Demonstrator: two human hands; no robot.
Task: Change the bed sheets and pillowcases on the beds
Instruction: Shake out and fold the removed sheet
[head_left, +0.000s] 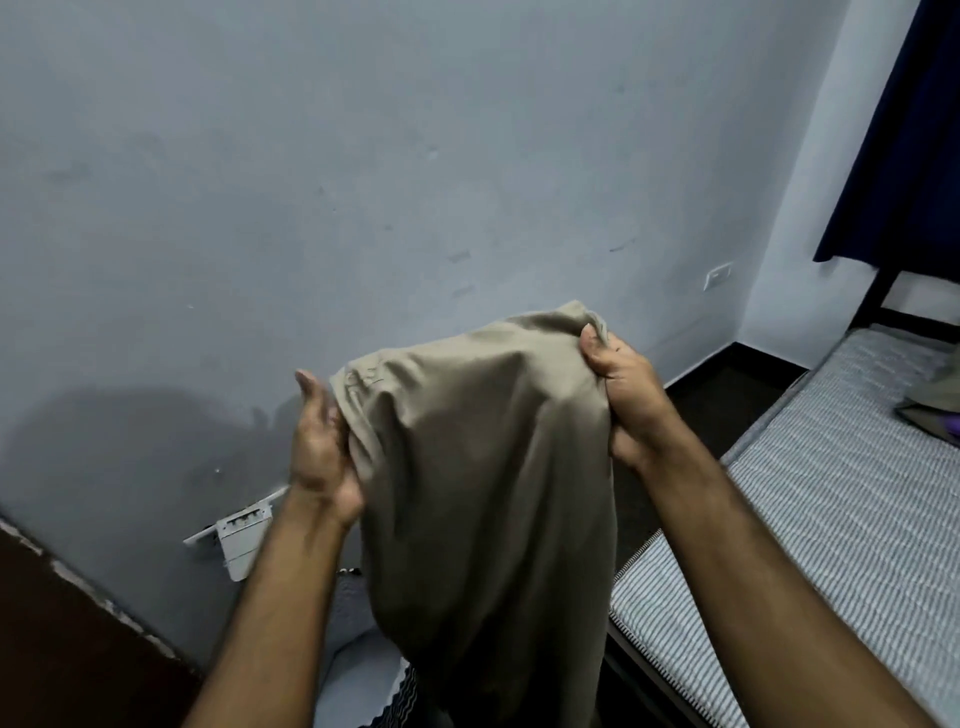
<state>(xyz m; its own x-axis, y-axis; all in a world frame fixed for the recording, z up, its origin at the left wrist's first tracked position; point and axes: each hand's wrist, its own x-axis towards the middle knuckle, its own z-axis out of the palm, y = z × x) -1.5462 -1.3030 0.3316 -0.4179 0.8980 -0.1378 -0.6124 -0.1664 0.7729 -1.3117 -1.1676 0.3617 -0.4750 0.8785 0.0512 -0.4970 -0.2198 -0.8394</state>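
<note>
Both hands, left hand (319, 447) & right hand (621, 395), grip the beige pillowcase (483, 493) held up; prob. being opened, next needs the pillow fed in.

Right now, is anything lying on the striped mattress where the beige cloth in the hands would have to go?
Mostly not. Both the left hand and right hand grip the beige cloth directly. The striped mattress is bare nearby, but a dark folded bundle lies on its far end at the frame's right edge.

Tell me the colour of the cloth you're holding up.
Plain beige-khaki pillowcase, no pattern; head view, the only one.
</note>
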